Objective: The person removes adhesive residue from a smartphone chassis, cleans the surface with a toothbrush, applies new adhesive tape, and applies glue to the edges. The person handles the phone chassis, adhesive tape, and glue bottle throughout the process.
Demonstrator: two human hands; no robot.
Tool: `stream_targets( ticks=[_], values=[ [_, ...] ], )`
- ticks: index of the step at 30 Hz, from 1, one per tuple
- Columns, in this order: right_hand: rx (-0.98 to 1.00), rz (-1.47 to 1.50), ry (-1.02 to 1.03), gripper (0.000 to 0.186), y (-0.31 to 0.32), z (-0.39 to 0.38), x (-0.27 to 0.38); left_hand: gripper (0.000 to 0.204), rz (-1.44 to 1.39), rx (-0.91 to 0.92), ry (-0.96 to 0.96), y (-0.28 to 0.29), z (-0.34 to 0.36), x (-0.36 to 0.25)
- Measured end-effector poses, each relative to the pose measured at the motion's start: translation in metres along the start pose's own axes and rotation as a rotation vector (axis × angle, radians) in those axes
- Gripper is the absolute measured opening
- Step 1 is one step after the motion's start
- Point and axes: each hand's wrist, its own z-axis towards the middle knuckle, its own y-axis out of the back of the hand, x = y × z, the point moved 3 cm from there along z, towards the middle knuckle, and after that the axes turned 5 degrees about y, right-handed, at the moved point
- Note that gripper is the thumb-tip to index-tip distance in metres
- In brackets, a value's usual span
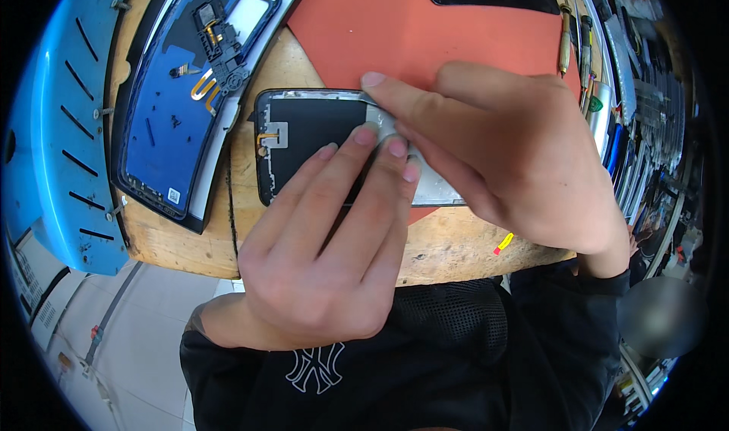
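Hands meet over an opened phone frame (304,142) lying on a wooden surface (456,249), partly on a red mat (425,28). Left hand (326,241) presses flat fingertips onto it; right hand (516,157) pinches its silver plate (437,192). Left lies a blue back cover (175,119) (small white square label near its lower corner).

The left hand (323,245) lies flat with its fingertips on a black opened phone body with a grey metal frame (311,138), which rests on the wooden worktop (448,245) near its front edge. The right hand (509,150) presses on the phone's right part. A blue phone back cover (178,104) lies near the left edge, and an orange-red rubber mat (380,28) lies behind.
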Motion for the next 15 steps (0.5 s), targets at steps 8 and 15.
stream_targets(
  ticks=[8,15],
  values=[
    [-0.052,0.033,0.031,0.045,-0.003,0.007,0.005,0.026,-0.041,0.031,0.062,0.006,-0.004,-0.003],
    [-0.029,0.093,0.010,0.039,-0.006,0.017,0.008,0.023,-0.087,-0.011,0.060,0.004,-0.009,-0.001]
  ],
)
